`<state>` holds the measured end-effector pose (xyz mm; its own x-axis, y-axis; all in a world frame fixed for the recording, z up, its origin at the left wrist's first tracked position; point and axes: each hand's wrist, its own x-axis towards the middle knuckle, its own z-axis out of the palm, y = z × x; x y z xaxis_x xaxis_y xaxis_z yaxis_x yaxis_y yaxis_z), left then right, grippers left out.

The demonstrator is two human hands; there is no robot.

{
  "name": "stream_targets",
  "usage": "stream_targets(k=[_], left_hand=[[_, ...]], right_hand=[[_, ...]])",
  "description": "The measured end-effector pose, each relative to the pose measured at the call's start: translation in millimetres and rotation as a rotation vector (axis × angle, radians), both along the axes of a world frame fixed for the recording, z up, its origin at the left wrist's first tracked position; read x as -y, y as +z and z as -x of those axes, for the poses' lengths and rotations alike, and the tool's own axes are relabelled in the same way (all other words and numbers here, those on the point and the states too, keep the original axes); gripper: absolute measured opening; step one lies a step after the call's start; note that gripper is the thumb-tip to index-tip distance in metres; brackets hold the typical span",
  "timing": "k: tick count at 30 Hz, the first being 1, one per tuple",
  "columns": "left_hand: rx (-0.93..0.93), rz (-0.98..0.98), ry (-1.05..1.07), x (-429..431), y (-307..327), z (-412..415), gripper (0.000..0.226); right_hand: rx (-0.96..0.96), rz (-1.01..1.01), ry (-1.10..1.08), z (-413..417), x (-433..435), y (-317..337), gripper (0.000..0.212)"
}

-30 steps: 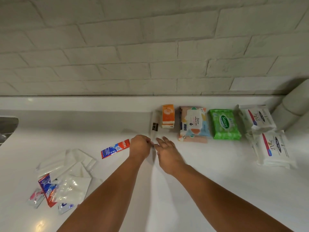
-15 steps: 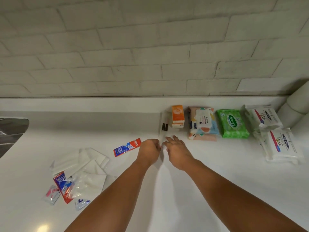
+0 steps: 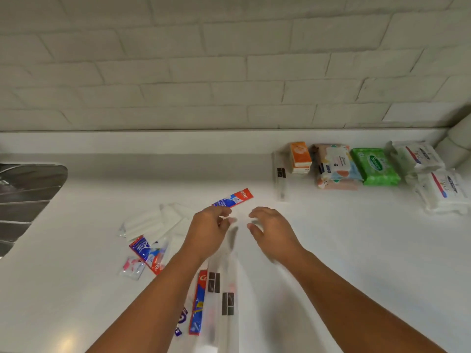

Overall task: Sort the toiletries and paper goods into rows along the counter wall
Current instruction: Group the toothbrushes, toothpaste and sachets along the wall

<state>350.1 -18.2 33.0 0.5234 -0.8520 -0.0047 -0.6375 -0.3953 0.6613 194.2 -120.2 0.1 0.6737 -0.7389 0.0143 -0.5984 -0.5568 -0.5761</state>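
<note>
- Left hand (image 3: 209, 230) and right hand (image 3: 272, 233) hover mid-bench, close together but apart. Fingers on both are loosely curved. Some blur, but neither appears to hold anything.
- Row at the wall, right part of the bench (image 3: 356, 250): clear toothbrush sleeve (image 3: 281, 179), orange tissue pack (image 3: 300, 157), patterned wipes pack (image 3: 336, 165), green wipes pack (image 3: 376, 166), then two white wipes packs (image 3: 418, 156), one in front of the other.
- Unsorted: toothpaste pack (image 3: 234, 198) lies flat and skewed just beyond the left hand. Napkin pile (image 3: 155, 221) and small sachets (image 3: 142, 248) sit further left.
- Also unsorted: second toothpaste pack (image 3: 200, 301) and two more clear sleeves (image 3: 227, 303) lie near the front edge, beneath the forearms.
- Judgement: the row is started and most toiletries are not yet placed. The skewed toothpaste pack is the nearest candidate.
- Toothpaste pack looks light, flat and fairly stiff. Pinch across the long edges near mid-length. Its glossy skin may skid on the smooth bench.
- Clear sleeves look light and slippery, and are hard to see on white. Take them at the dark label in the middle.
- Napkins are soft and loose, and will likely fan out if lifted by one corner. Squeeze the stack from both sides.
- Sachets are limp. Pinch an edge seam.
- Risk: the forearms could sweep the items lying under them.
</note>
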Motion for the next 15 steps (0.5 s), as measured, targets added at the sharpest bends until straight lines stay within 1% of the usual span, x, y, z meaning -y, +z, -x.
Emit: stream_targets(k=[3,6,10,12,15], left_hand=[[0.011,-0.027,-0.065,-40,-3,-13,0.024],[-0.004,-0.053,-0.123,-73,-14,-20,0.023],[-0.02,-0.094,-0.175,-107,-30,-18,0.019],[-0.021,-0.119,-0.199,-119,-36,-13,0.017],[0.024,-0.14,-0.242,-131,-41,-2,0.02]], right_hand=[[-0.059,-0.06,0.006,-9,-45,2,0.037],[-0.138,-0.118,-0.036,-11,-85,3,0.04],[-0.243,-0.222,-0.161,-4,-131,0,0.043],[-0.27,-0.261,-0.213,-1,-150,-2,0.04],[-0.339,-0.281,-0.276,0,-172,-5,0.032]])
